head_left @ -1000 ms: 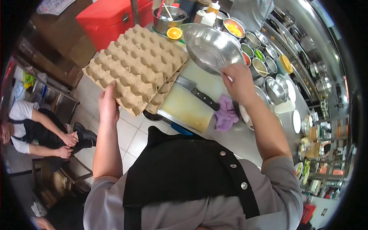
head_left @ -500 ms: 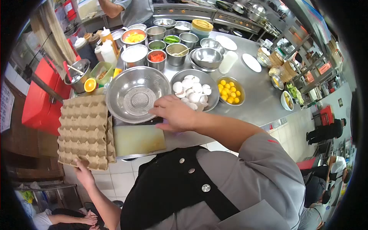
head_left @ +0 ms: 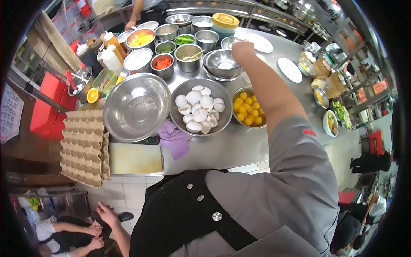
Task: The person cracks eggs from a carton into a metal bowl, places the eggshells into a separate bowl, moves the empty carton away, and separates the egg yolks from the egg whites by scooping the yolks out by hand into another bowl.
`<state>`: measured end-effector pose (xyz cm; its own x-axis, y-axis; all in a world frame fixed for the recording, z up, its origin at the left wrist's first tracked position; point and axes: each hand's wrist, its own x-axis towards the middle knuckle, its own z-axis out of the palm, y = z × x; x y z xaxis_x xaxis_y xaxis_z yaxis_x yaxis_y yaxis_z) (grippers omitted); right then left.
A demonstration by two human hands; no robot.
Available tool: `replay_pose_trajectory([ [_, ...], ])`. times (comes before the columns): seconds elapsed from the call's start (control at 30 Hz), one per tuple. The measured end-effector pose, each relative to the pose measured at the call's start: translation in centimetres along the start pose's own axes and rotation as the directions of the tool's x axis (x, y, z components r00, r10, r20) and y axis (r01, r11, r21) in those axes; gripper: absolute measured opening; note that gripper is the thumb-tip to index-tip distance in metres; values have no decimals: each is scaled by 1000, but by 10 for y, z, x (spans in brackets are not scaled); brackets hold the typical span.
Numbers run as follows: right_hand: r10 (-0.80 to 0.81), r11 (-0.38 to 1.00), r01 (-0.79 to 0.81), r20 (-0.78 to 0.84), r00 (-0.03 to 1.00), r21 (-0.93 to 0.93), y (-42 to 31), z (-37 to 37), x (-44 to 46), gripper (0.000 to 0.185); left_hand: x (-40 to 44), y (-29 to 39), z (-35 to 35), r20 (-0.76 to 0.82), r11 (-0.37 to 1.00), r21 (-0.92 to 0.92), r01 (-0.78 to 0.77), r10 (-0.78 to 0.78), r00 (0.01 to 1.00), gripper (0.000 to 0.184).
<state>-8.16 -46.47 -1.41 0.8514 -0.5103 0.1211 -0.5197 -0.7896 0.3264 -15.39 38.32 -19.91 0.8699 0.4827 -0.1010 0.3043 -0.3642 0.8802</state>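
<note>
My right hand [head_left: 244,50] reaches across the table to the far side, curled at the right edge of a steel mixing bowl [head_left: 223,64] and beside a smaller steel bowl [head_left: 230,42]. Its fingertips are hidden, so which rim it grips I cannot make out. Below my forearm stand a bowl of egg yolks [head_left: 249,109] and a wide steel bowl [head_left: 176,116] heaped with white eggshells [head_left: 200,113]. Down beside my body, off the table, my left hand [head_left: 107,213] is open and empty. Nearest to it is a stack of cardboard egg trays [head_left: 82,147].
A steel colander [head_left: 137,107] stands by a cutting board [head_left: 136,159] and a purple cloth [head_left: 174,139]. Behind are ingredient pots [head_left: 189,58] and squeeze bottles [head_left: 112,61]. White plates [head_left: 290,70] lie at right. A co-worker's arm [head_left: 136,13] shows across the table.
My right hand has moved from the colander's edge to the far bowls, uncovering the eggshells and purple cloth. My left hand has let go of the egg trays and dropped lower.
</note>
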Motion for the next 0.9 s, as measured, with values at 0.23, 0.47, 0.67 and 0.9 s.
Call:
replay_pose_trajectory([
  [0.23, 72, 982, -81, 56, 996, 169, 16, 35, 39, 33, -107, -60, -10, 61, 933, 311, 180, -209, 976, 51],
  [0.47, -120, 903, 223, -282, 952, 368, 30, -29, 4, 24, -119, -65, 1, 65, 952, 306, 27, -50, 997, 43],
  [0.67, 24, 869, 395, -823, 568, 298, 72, -22, -45, 17, -131, -9, 42, 98, 948, 245, -202, 183, 978, 29],
  [0.9, 670, 200, -157, -18, 742, 967, 203, 39, -189, 32, -122, 94, 104, 120, 870, -193, -453, 479, 870, 14],
])
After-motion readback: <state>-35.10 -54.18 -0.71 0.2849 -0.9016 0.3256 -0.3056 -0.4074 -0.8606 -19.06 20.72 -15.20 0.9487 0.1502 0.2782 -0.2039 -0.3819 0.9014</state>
